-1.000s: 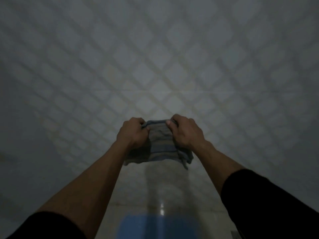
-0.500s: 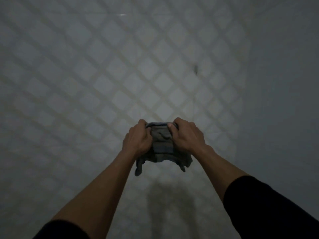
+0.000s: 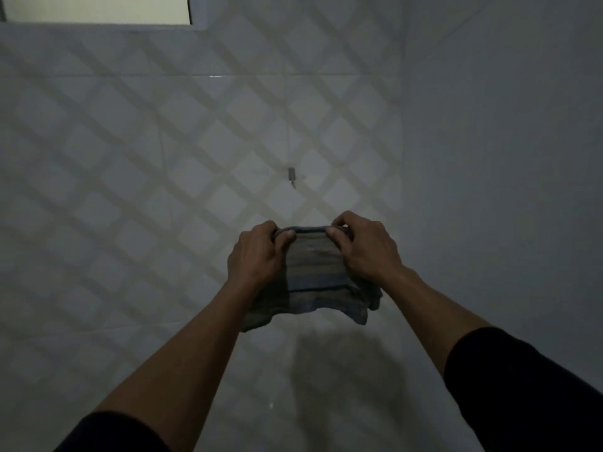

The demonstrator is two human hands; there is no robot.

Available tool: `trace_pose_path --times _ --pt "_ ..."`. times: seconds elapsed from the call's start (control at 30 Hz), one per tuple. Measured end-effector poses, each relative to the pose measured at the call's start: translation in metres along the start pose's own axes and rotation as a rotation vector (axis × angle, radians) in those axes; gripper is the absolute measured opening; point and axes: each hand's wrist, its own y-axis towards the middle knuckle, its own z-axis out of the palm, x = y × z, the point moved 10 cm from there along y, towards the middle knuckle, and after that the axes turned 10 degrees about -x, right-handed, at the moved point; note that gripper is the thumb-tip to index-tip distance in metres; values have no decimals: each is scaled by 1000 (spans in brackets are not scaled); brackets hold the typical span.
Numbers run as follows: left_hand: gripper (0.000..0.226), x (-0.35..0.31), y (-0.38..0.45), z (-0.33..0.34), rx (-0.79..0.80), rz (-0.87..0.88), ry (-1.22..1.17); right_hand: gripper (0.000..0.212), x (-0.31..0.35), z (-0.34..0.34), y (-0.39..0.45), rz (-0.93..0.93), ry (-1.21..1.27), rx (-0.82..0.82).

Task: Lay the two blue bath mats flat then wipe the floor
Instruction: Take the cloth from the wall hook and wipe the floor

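A small striped cloth point(image 3: 315, 272) hangs between the two hands, held up in front of a tiled wall point(image 3: 163, 158). It is soft, limp fabric with grey and dull blue bands running across it; its top edge is pulled fairly straight between the hands, and its lower edge sags in uneven, wavy folds, with one corner drooping behind the left wrist and another below the right. The weave is too dim to make out.

The left hand point(image 3: 257, 256) pinches the cloth's upper left corner, thumb on the near face and fingers curled over the top edge. The right hand point(image 3: 367, 249) grips the upper right corner the same way. The hands are close together, with only the cloth's width between them, both clamped on the fabric. Both forearms are bare, with dark sleeves point(image 3: 528, 386) pushed up near the elbows.

The wall behind is smooth, glossy tile, crossed by a diamond lattice of pale bands. A small metal hook point(image 3: 292, 176) is fixed to the wall above the hands. To the right, a plain, untextured wall point(image 3: 505, 158) meets the tiled one at a corner. At the top left is the lower edge of a pale window point(image 3: 98, 8). A soft shadow point(image 3: 342, 370) falls on the tile below the cloth.
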Motion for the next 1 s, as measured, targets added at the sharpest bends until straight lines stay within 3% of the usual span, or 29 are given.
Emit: trace_pose_path --times 0.4,0.7,1.0 --pt "27 3 56 10 -112 -43 -71 22 3 28 63 -188 83 -57" --pt "13 25 125 35 -220 -26 -15 21 9 77 124 -311 -25 -103" --pt "17 23 193 47 -353 58 -22 22 14 98 193 -373 -146 -220"
